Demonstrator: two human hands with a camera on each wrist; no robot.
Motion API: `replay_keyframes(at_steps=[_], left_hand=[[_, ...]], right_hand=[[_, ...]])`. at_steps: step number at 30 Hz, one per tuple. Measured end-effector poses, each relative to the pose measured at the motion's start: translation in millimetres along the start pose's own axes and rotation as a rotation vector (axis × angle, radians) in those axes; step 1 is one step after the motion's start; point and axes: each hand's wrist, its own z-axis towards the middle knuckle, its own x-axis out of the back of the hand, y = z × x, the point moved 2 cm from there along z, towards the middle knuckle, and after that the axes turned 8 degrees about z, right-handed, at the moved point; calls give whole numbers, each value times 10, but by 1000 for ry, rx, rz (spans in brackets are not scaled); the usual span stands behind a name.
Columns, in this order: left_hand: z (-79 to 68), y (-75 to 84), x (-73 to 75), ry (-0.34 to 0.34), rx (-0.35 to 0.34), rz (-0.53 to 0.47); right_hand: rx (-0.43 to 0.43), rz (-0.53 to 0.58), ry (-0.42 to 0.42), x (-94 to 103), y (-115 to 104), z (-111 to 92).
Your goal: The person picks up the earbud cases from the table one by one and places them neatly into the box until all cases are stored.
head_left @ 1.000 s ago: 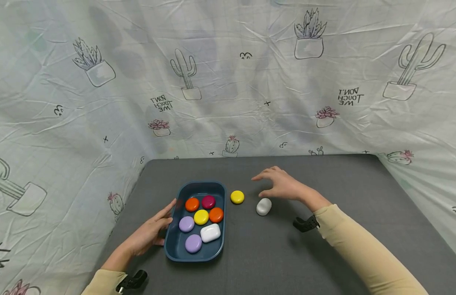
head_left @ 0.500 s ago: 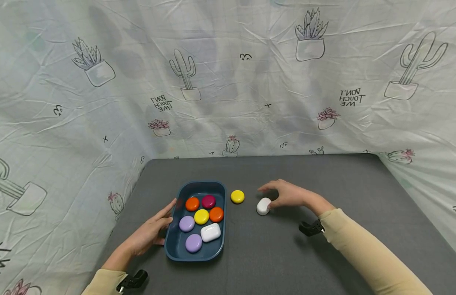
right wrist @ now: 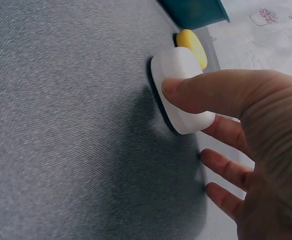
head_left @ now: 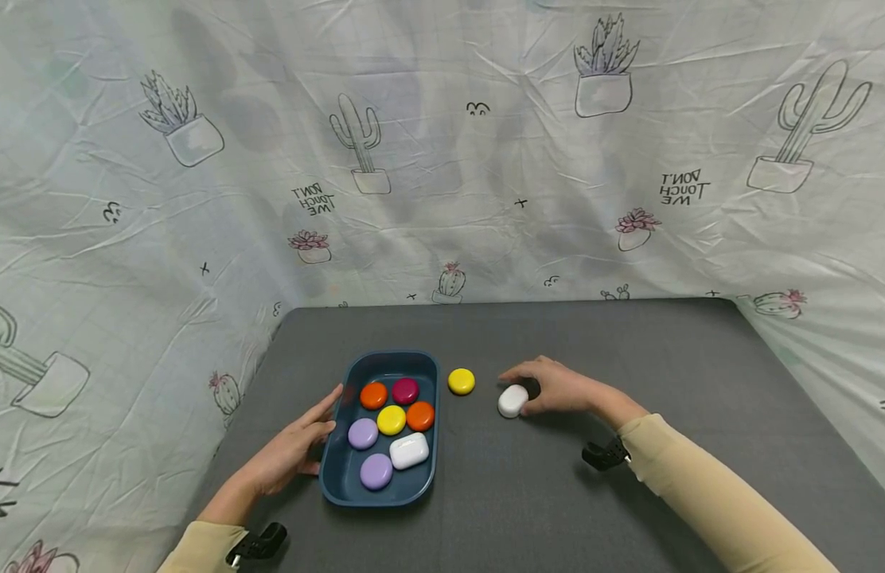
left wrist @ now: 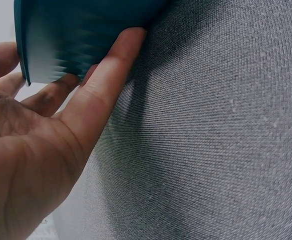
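Observation:
In the head view my right hand (head_left: 560, 387) is at a white bar of soap (head_left: 512, 401) lying on the grey table. Its thumb (right wrist: 186, 95) presses one face of the soap in the right wrist view, and the index finger reaches round the other side, pinching it. My left hand (head_left: 288, 450) rests against the left side of a dark blue tray (head_left: 330, 483), fingers fairly straight along its wall and rim. Inside the tray lie orange, yellow, dark red and lilac round soap-like pieces, plus a white rectangular bar (head_left: 409, 451).
A yellow round piece (head_left: 461, 382) lies on the grey table (head_left: 528, 501) between the tray and the right hand. A white sheet (head_left: 442, 159) printed with cacti hangs behind the table and at its sides. Each wrist wears a black band (head_left: 259, 543).
My right hand has come down and nearer to me, from above the white bar of soap to a pinch on it. The left hand and the tray stay put.

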Motion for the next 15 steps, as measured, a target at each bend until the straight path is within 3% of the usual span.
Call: replay_keyframes(at_steps=[15], left_hand=[[6, -9, 10, 28, 20, 12]], right_hand=[[39, -33, 44, -60, 19, -53]])
